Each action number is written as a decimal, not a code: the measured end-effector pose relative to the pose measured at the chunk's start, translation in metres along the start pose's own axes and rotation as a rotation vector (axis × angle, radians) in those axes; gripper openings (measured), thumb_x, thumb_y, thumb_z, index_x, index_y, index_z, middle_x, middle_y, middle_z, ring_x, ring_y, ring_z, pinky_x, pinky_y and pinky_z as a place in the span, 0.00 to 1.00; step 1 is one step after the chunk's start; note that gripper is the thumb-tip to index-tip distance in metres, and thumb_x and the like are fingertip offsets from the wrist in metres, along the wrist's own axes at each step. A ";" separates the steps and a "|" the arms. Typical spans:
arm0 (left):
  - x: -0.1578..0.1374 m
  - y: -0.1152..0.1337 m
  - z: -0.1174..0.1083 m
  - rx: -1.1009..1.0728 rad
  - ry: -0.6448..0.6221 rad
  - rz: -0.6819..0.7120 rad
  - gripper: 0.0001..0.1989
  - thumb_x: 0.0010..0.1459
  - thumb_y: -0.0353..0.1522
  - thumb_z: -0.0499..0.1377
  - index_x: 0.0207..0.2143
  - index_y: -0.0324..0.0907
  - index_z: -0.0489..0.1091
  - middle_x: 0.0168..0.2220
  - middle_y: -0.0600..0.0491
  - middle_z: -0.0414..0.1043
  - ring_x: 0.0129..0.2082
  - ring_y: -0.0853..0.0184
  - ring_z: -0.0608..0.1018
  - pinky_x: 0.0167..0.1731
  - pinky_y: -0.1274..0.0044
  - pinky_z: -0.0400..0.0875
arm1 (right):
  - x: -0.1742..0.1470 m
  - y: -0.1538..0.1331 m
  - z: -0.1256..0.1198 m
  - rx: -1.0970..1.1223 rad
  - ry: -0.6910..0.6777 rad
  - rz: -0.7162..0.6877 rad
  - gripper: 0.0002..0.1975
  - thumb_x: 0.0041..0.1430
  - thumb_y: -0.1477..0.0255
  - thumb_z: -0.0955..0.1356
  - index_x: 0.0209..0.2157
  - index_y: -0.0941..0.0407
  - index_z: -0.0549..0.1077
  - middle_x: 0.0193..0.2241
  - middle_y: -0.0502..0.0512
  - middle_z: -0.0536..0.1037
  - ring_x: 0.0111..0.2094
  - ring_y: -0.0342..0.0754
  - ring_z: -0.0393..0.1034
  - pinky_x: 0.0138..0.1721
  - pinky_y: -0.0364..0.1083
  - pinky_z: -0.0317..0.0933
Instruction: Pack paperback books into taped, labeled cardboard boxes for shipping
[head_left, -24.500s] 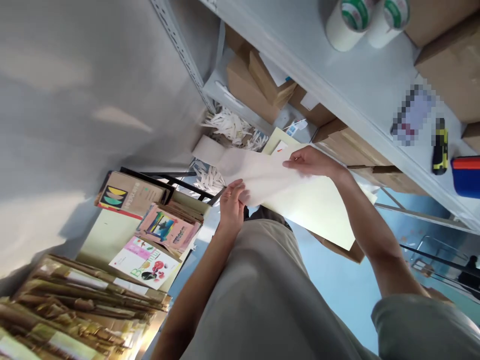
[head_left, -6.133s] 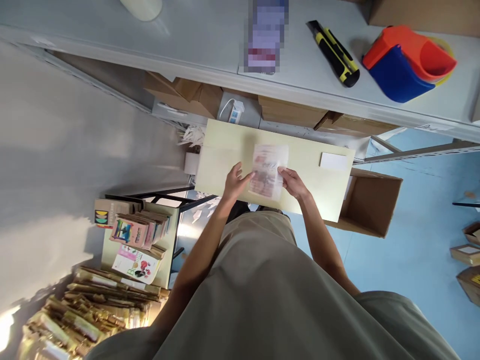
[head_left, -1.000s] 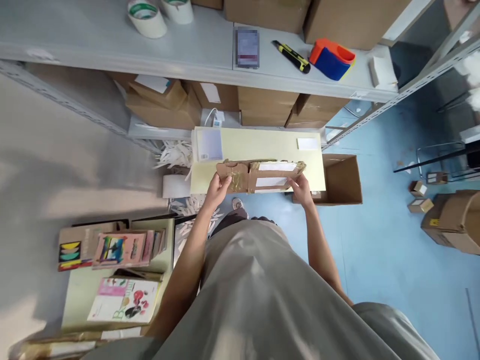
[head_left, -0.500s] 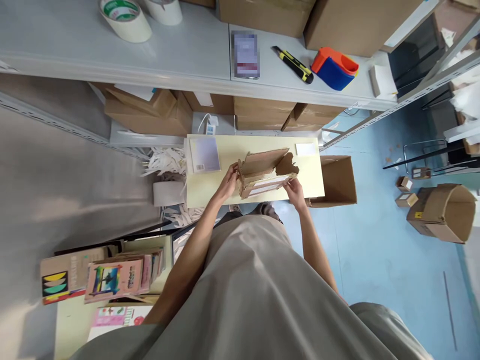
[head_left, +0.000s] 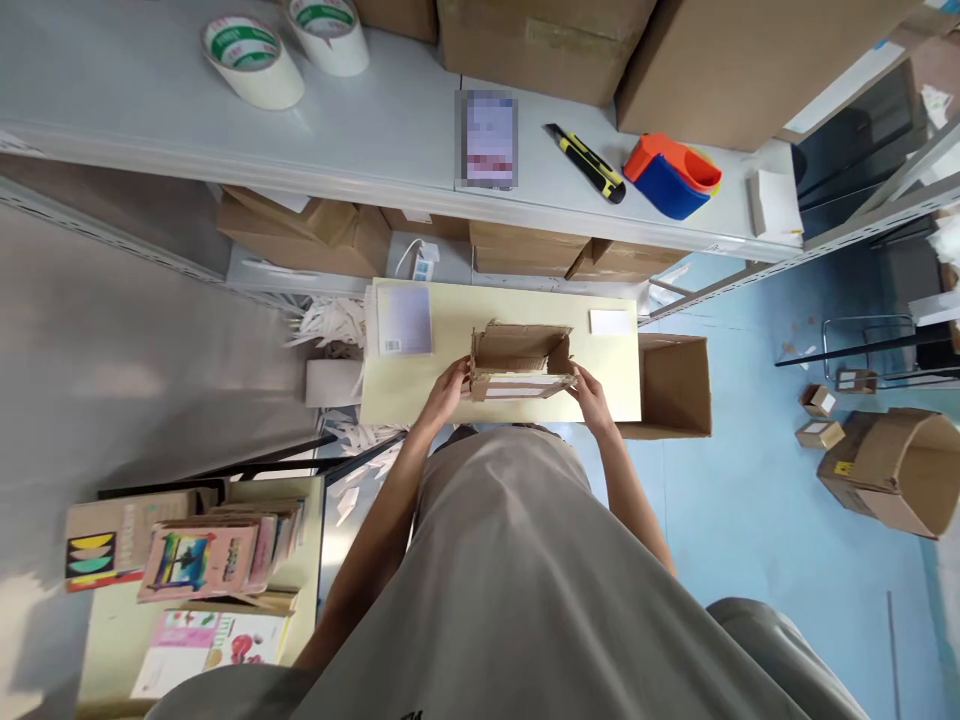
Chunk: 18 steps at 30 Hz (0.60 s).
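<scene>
Between my two hands is a small open cardboard box (head_left: 521, 386), brown and ragged along its top edges, with a white strip on its near side. My left hand (head_left: 444, 395) grips its left end, and my right hand (head_left: 591, 398) grips its right end. The box is over the pale yellow table (head_left: 390, 390); whether its bottom touches the tabletop I cannot tell. A notebook with a pale violet cover (head_left: 405, 320) lies on the table to the left, and a small white paper (head_left: 610, 322) lies to the right.
On the grey shelf (head_left: 390, 110) beyond are tape rolls (head_left: 251, 62), a utility knife (head_left: 585, 163) and an orange and blue holder (head_left: 673, 175). A large open carton (head_left: 675, 385) stands right of the table. Books (head_left: 199, 560) are stacked at lower left.
The box has turned so that its long side is nearly level across my view and its open inside shows more. Both hands have kept hold of its ends. The view has shifted slightly.
</scene>
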<state>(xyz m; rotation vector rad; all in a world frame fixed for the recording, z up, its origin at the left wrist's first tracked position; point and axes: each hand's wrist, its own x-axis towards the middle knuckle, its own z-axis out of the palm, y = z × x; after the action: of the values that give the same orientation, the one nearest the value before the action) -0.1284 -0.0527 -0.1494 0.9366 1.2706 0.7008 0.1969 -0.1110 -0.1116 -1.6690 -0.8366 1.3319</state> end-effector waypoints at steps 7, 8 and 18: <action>0.005 0.016 0.016 0.070 0.027 0.024 0.53 0.63 0.66 0.65 0.74 0.37 0.73 0.57 0.36 0.86 0.59 0.44 0.86 0.58 0.59 0.81 | 0.026 -0.019 -0.014 0.015 0.008 -0.046 0.39 0.59 0.37 0.78 0.58 0.52 0.83 0.58 0.62 0.87 0.58 0.60 0.81 0.64 0.62 0.76; 0.007 0.017 0.018 0.084 0.021 0.023 0.52 0.63 0.66 0.65 0.73 0.36 0.75 0.57 0.36 0.86 0.59 0.44 0.86 0.59 0.59 0.81 | 0.031 -0.019 -0.018 0.027 0.008 -0.033 0.38 0.58 0.38 0.78 0.56 0.52 0.83 0.57 0.62 0.87 0.56 0.59 0.81 0.62 0.61 0.77; 0.013 0.014 0.049 0.052 0.036 -0.039 0.49 0.59 0.67 0.67 0.67 0.39 0.78 0.66 0.34 0.81 0.61 0.46 0.84 0.61 0.61 0.79 | 0.051 -0.003 -0.042 -0.104 0.026 -0.043 0.34 0.62 0.35 0.73 0.46 0.51 0.78 0.46 0.59 0.86 0.48 0.56 0.79 0.51 0.55 0.76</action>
<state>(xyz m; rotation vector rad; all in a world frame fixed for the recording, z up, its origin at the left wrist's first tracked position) -0.0769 -0.0444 -0.1412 0.9421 1.3411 0.6594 0.2495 -0.0730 -0.1266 -1.7350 -0.9351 1.2537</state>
